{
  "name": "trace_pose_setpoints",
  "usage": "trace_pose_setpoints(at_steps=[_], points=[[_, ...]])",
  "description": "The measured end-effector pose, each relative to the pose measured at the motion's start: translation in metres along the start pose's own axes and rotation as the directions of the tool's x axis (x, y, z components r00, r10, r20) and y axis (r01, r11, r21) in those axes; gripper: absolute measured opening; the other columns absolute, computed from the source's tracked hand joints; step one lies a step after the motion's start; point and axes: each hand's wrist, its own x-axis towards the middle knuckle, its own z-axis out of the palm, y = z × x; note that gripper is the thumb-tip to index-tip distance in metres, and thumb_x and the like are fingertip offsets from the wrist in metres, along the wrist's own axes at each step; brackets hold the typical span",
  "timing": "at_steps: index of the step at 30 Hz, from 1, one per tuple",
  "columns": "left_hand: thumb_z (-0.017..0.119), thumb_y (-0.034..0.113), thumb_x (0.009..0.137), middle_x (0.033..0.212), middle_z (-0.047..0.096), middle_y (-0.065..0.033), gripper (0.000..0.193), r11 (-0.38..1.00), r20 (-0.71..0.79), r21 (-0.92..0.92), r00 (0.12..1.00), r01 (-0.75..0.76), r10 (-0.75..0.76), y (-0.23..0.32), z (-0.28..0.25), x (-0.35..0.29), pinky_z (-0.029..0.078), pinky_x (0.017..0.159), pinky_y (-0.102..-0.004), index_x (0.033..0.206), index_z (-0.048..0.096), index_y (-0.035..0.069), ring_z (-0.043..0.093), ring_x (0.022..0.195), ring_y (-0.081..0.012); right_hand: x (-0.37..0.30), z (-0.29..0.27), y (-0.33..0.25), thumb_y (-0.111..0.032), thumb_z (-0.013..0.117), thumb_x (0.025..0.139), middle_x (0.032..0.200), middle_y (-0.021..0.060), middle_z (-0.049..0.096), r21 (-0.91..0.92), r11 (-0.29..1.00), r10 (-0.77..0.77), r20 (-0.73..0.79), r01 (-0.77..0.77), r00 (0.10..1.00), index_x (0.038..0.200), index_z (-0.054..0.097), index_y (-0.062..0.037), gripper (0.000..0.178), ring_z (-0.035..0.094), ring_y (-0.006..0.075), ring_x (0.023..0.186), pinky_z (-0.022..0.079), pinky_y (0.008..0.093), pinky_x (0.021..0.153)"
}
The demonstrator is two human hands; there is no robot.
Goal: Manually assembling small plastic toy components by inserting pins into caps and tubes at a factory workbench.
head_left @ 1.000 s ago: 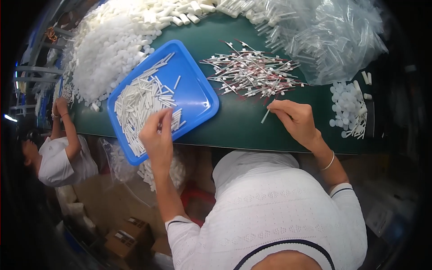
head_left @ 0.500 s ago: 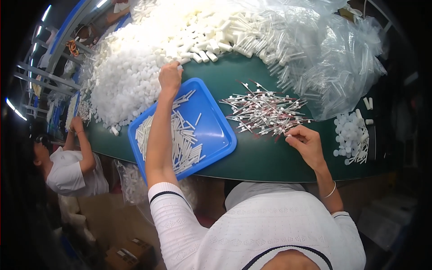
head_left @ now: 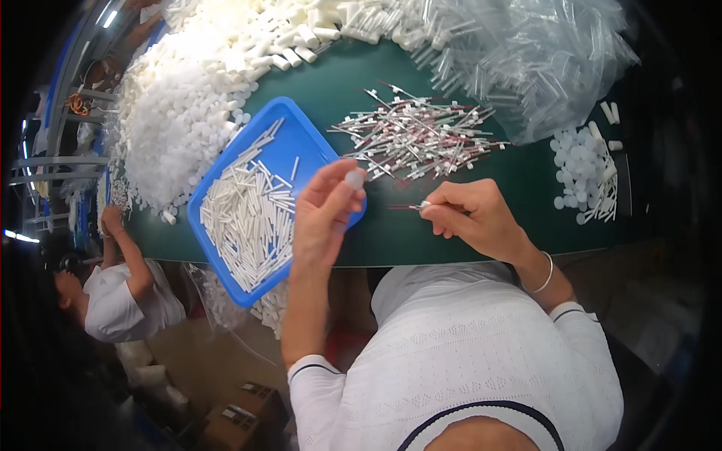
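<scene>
left hand (head_left: 323, 214): fingertips pinch translucent white round cap (head_left: 354, 180), over right edge of blue rectangular plastic tray (head_left: 304, 128) | right hand (head_left: 477, 218): fingers grip slender red-ended piece (head_left: 404, 207); long axis left-right, red end leftward; cap lies left, slightly beyond, apart | green tabletop (head_left: 395, 244) shows between hands; front edge near
</scene>
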Motion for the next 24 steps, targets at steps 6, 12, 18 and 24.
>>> trace_pose_setpoints(at_steps=[6,12,18,24], points=[[0.059,0.007,0.093,0.115,0.061,-0.0172,0.035,0.918,0.032,-0.387,0.996,0.093,-0.087,-0.048,0.008,-0.030,0.054,0.074,-0.0242,0.126,0.054,-0.002,0.062,0.087,-0.0165,-0.002,0.012,0.008,-0.005,0.065,0.085,0.063,0.0092,0.061,-0.232,0.929,-0.324,-0.142,0.287,0.935,0.084,0.065,0.0008,0.006,0.056,0.0155,0.049,0.041,0.0270,0.045],[0.059,0.006,0.093,0.113,0.062,-0.0157,0.034,0.916,0.036,-0.395,0.997,0.076,-0.067,-0.054,0.015,-0.032,0.054,0.074,-0.0249,0.126,0.055,-0.001,0.062,0.087,-0.0163,-0.013,0.009,0.013,-0.005,0.066,0.081,0.061,0.0088,0.060,-0.294,0.933,-0.257,-0.139,0.208,0.956,0.083,0.065,0.0003,0.005,0.054,0.0154,0.047,0.040,0.0277,0.044],[0.060,0.009,0.092,0.116,0.061,-0.0169,0.035,0.940,0.063,-0.335,0.997,0.069,-0.051,-0.057,0.016,-0.031,0.054,0.074,-0.0261,0.125,0.055,-0.001,0.059,0.088,-0.0175,-0.013,0.005,0.016,-0.002,0.067,0.079,0.061,0.0064,0.059,-0.284,0.932,-0.275,-0.152,0.225,0.949,0.080,0.066,0.0018,0.004,0.049,0.0096,0.046,0.035,0.0241,0.042],[0.059,0.006,0.092,0.114,0.062,-0.0146,0.032,0.989,-0.006,-0.144,1.000,-0.029,0.028,-0.054,0.023,-0.032,0.053,0.077,-0.0283,0.122,0.056,-0.004,0.062,0.088,-0.0165,-0.013,0.004,0.015,-0.002,0.068,0.077,0.061,0.0069,0.059,-0.337,0.907,-0.318,-0.148,0.255,0.937,0.078,0.065,0.0019,0.005,0.052,0.0117,0.045,0.038,0.0251,0.042]])
